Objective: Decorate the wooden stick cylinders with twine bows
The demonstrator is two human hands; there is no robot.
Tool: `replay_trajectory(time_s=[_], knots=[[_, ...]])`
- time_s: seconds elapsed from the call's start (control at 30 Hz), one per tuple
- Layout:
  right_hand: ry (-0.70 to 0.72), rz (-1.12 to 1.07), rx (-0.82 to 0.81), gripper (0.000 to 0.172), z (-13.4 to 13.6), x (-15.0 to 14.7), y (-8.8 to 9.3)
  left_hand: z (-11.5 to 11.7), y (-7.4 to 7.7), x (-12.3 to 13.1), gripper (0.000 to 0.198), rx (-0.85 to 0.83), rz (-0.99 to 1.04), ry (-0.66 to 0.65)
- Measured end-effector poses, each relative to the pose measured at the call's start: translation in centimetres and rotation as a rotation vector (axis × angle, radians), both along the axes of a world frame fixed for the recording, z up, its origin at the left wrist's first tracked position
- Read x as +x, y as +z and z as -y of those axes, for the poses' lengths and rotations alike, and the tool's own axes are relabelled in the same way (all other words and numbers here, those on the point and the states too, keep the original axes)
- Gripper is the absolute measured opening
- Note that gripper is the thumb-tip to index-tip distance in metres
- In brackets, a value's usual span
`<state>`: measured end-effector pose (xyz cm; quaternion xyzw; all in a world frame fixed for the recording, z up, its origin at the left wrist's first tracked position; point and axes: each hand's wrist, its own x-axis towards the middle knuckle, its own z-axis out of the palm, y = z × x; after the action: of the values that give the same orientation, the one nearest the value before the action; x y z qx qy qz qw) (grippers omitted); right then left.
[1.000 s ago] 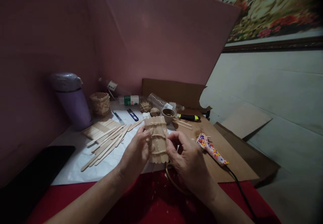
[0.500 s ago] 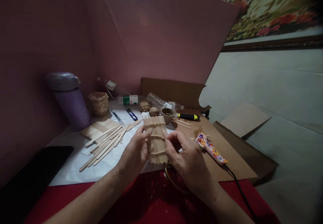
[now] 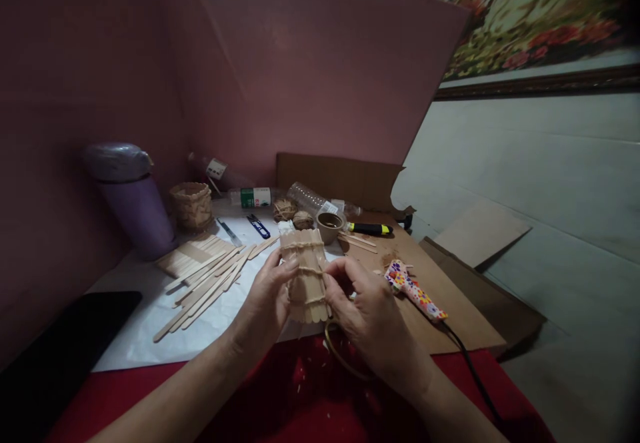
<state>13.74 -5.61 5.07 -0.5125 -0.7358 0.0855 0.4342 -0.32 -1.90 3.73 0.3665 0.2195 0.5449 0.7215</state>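
Note:
An upright holder made of wooden craft sticks [image 3: 305,276], bound by bands of twine, is held above the table's near edge. My left hand [image 3: 265,306] grips its left side, fingers curled round it. My right hand [image 3: 365,310] pinches the middle twine band at the holder's right side. A loop of twine [image 3: 340,356] trails below my right hand. Loose craft sticks [image 3: 210,280] lie on white paper [image 3: 145,330] to the left.
A patterned glue gun [image 3: 415,291] with black cord lies on brown cardboard [image 3: 450,316] at right. At the back stand a purple flask [image 3: 133,196], a small woven basket [image 3: 191,206], snips [image 3: 259,225], twine balls [image 3: 294,213], a small cup [image 3: 330,224] and a yellow-black cutter [image 3: 370,229]. A dark object [image 3: 60,356] lies at left.
Both hands and the stick holder have shifted slightly left. My right fingers have moved up along the middle twine band.

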Motion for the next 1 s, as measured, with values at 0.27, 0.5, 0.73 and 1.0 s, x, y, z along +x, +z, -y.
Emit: replay_trajectory(time_s=[0.27, 0.5, 0.73, 1.0], knots=[[0.038, 0.006, -0.004, 0.011, 0.0, -0.3, 0.1, 0.3, 0.4, 0.1, 0.052, -0.048, -0.048, 0.076], [0.037, 0.013, 0.015, 0.012, 0.2, -0.9, 0.4, 0.2, -0.3, 0.2, 0.054, 0.013, -0.085, 0.089], [0.021, -0.034, 0.099, 0.010, 0.1, -1.0, 0.2, 0.3, 0.1, 0.1, 0.050, -0.025, -0.049, 0.075], [0.029, -0.057, 0.160, 0.010, 0.3, -1.2, -0.5, 0.4, 0.1, -0.1, 0.051, -0.028, -0.053, 0.071]])
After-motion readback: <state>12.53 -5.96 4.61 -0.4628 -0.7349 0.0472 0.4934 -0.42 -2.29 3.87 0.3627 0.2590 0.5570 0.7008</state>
